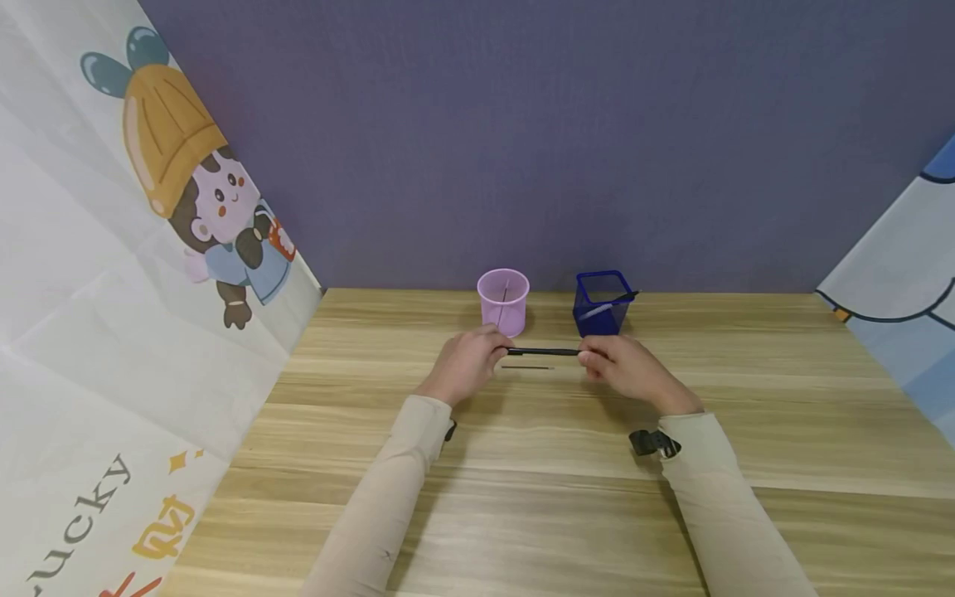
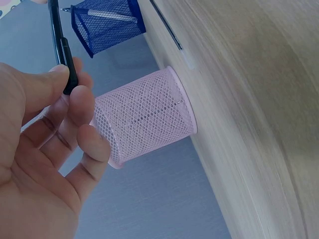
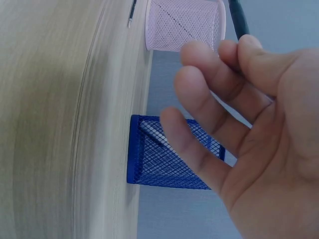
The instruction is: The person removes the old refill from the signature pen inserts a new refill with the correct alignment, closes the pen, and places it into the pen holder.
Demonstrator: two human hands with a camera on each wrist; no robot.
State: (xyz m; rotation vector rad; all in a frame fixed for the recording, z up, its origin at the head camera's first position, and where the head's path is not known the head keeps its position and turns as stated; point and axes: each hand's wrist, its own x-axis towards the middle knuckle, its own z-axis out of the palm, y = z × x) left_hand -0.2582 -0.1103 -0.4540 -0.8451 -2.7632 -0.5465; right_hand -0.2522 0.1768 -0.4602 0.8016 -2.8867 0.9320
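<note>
Both hands hold one black pen [image 1: 545, 351] level above the wooden table. My left hand [image 1: 464, 362] pinches its left end between thumb and forefinger, right by the clip [image 2: 66, 52]. The other end sits between the thumb and forefinger of my right hand [image 1: 632, 371], whose remaining fingers are loosely bent. Below the pen, a thin dark pen refill [image 1: 526, 367] lies on the table. Just beyond the left hand stands a pink round mesh pen holder [image 2: 149, 117] with a thin stick-like thing inside. A blue square mesh pen holder [image 3: 164, 167] stands past the right hand.
A pen [image 1: 608, 306] with a pale barrel and dark tip leans in the blue holder. The wooden table [image 1: 537, 514] ends at a dark blue-grey panel [image 1: 537, 141] behind the holders. Cartoon-printed sheets [image 1: 67, 274] flank it at both sides.
</note>
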